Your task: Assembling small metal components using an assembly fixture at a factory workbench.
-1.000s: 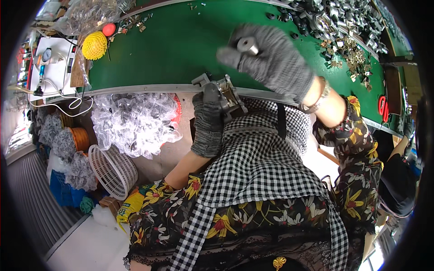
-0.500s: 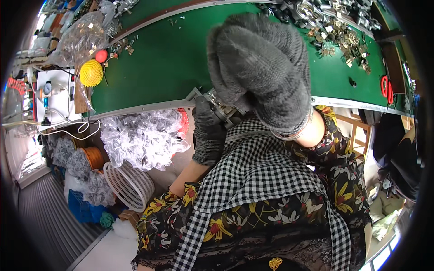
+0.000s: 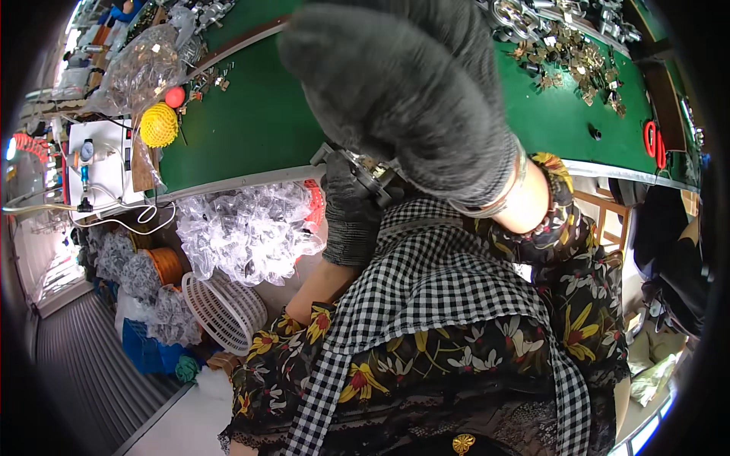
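Observation:
My left hand, in a dark grey knit glove, grips a silver metal mechanism just over the front edge of the green-topped workbench. Part of that mechanism is covered by my right hand. The right hand wears a grey glove too, is raised close to the camera, and is smeared by motion. Its fingertips, and whatever they may hold, cannot be made out. A black-and-white checked apron lies right below the mechanism.
Small brass-coloured metal pieces lie in a pile at the back right, near red-handled scissors. A yellow textured ball sits at the bench's left. Below the edge are clear plastic pieces and a white basket.
My right hand has shifted up and to the left, and looks larger and more blurred. My left hand still holds the metal mechanism at almost the same spot.

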A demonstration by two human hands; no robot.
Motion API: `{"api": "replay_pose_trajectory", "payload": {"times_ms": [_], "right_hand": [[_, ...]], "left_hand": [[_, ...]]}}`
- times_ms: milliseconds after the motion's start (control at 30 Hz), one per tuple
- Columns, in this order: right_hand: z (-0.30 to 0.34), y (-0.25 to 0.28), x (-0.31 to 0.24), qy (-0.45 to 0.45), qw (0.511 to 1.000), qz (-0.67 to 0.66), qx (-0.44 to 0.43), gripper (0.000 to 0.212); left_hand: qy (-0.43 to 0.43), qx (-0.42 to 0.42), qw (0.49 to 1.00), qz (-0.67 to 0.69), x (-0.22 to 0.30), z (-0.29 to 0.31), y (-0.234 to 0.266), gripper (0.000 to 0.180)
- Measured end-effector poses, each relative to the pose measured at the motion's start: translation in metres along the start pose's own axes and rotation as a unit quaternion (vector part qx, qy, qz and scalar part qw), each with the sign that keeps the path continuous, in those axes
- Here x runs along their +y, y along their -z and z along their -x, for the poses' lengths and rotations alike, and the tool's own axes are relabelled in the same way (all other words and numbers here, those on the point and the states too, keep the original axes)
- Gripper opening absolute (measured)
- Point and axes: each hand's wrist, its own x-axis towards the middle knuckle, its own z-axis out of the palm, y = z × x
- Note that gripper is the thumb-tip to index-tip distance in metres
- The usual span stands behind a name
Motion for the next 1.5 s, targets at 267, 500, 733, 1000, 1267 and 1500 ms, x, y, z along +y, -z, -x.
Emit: {"api": "replay_pose_trajectory", "payload": {"times_ms": [267, 500, 733, 1000, 1267, 1500], "right_hand": [[0.007, 0.025, 0.012, -0.057, 0.956, 0.101, -0.268, 0.042], [-0.012, 0.056, -0.017, -0.057, 0.987, -0.146, 0.027, 0.02], [0.041, 0.161, -0.051, -0.173, 0.934, 0.175, 0.26, 0.037], [0.053, 0.159, -0.073, -0.229, 0.924, 0.139, 0.272, 0.031], [0.035, 0.149, -0.076, -0.211, 0.925, 0.211, 0.234, 0.027], [0.046, 0.165, -0.082, -0.207, 0.935, 0.214, 0.192, 0.025]], "left_hand": [[0.051, -0.033, 0.985, 0.163, -0.002, -0.014, -0.007, 0.048], [0.12, -0.098, 0.961, 0.229, 0.02, -0.009, -0.01, 0.046], [0.218, -0.15, 0.942, 0.207, 0.064, -0.013, -0.005, 0.047], [0.081, -0.303, 0.949, 0.026, 0.17, -0.121, -0.111, 0.04], [-0.203, -0.195, 0.884, -0.373, 0.203, -0.31, -0.212, 0.053], [-0.487, 0.056, 0.571, -0.658, 0.173, -0.243, -0.288, 0.055]]}}
